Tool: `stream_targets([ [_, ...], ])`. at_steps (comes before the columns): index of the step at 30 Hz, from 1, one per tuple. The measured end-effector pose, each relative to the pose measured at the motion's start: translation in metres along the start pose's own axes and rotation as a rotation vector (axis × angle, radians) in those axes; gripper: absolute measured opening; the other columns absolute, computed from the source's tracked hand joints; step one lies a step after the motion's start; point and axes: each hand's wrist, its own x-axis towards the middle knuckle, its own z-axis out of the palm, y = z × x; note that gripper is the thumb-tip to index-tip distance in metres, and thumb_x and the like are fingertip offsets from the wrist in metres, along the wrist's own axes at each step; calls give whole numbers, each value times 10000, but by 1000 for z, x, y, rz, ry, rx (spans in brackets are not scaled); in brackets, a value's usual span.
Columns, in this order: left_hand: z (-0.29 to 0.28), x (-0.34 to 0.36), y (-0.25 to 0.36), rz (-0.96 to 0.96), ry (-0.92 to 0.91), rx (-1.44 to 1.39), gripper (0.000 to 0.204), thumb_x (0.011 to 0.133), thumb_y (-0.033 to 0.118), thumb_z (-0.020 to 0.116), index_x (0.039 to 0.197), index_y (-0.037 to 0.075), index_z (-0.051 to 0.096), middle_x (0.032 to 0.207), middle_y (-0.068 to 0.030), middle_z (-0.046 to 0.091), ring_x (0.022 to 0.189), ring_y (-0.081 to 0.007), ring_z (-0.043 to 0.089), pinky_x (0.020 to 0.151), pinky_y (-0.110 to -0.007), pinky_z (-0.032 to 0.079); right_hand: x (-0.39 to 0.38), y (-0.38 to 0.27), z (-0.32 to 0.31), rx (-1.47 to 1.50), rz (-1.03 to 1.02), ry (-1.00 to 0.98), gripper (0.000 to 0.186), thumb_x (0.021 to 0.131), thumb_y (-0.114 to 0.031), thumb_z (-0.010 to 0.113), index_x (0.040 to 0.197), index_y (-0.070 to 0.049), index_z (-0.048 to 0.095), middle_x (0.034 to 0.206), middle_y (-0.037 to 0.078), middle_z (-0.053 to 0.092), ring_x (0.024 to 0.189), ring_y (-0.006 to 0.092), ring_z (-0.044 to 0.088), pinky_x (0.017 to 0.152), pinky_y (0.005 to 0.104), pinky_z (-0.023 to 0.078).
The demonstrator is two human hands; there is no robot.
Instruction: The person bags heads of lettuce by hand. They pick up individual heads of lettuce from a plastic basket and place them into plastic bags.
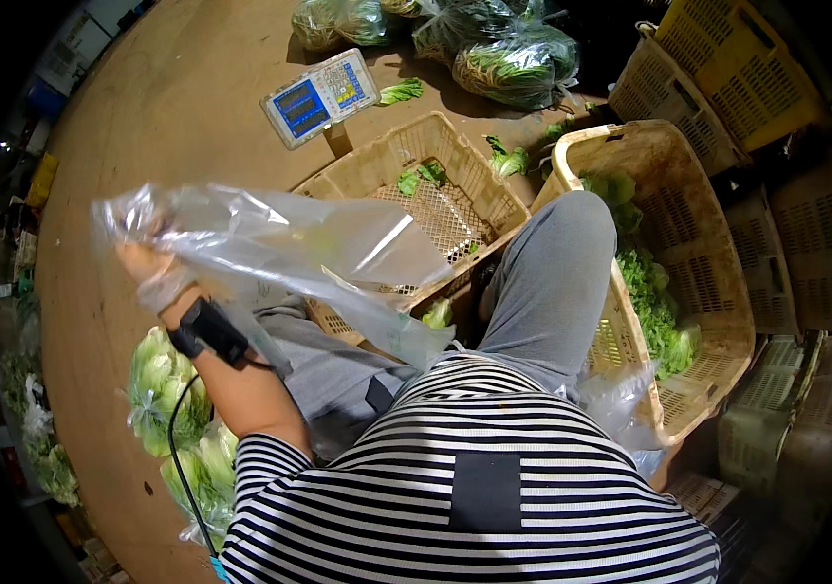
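Shirt [367, 506] nearest, black-and-white stripes, dark square patch [486, 492] on it. Grey trousers [557, 273] next, knees apart. Right hand is out of view, can't tell its fingers. Left forearm reaches out to the person's left, black device [216, 334] strapped at the wrist, black cable [174, 428] running back toward the body. Left hand [148, 243] is at the far left end of a clear plastic bag [338, 258], film wrapped over fingers and around the wrist. Glare and blur hide the fingers: can't tell how far open they are, or whether they pinch the film or just sit inside it. Bag stretches from that hand rightward across the left leg and the near side of a beige crate [455, 131]; other end hangs loose near the lap, bag looks flat. Bagged pale-green heads [161, 389] on the floor [124, 146], left of the forearm. Crumpled clear plastic [615, 394] beside the right hip. Beige crate sits just beyond the legs, a few leaf scraps [425, 175] on its mesh base. Taller crate [693, 253] to the right, leafy greens [647, 302] along its near side. Past the beige crate: scale [320, 97] with blue display panel, loose leaves [505, 159] on the floor. Farthest: clear bags of greens [518, 63] at the top, yellow crate [742, 68] tilted upper right.
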Motion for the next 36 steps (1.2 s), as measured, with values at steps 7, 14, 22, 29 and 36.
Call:
stream_targets([
  [7,117,-11,-65,-225,-28,141,406,794,455,655,970,95,595,713,17,534,573,-68,452,495,-223,383,-44,-65,-103,-193,-196,-260,240,847,-158,543,1029,-55,661,951,131,670,871,237,624,776,341,478],
  [14,159,-47,-88,-412,-456,175,269,857,242,574,1004,18,599,878,-67,620,737,-140,576,653,-265,475,-68,-230,-355,519,-1227,773,630,740,-304,659,1270,-18,474,1257,158,514,1162,257,486,998,345,348],
  [22,159,-6,-81,-217,-317,715,376,895,357,555,910,-15,612,792,-66,618,736,-145,575,707,-269,459,-9,-371,-433,639,-1297,173,196,856,-188,631,791,-4,644,651,-13,569,612,60,512,575,205,409],
  [29,181,75,-68,-262,-137,404,315,899,321,553,957,17,611,854,-51,633,792,-140,591,764,-275,465,-10,-413,-502,751,-1444,906,235,853,-208,647,768,8,611,594,-17,488,557,66,393,512,219,352],
  [36,154,26,-99,-348,-240,480,165,795,125,697,921,33,643,890,-18,641,824,-94,581,761,-227,468,9,-393,-454,679,-1446,606,130,779,-83,705,757,-6,602,687,-2,540,631,62,454,567,213,395],
])
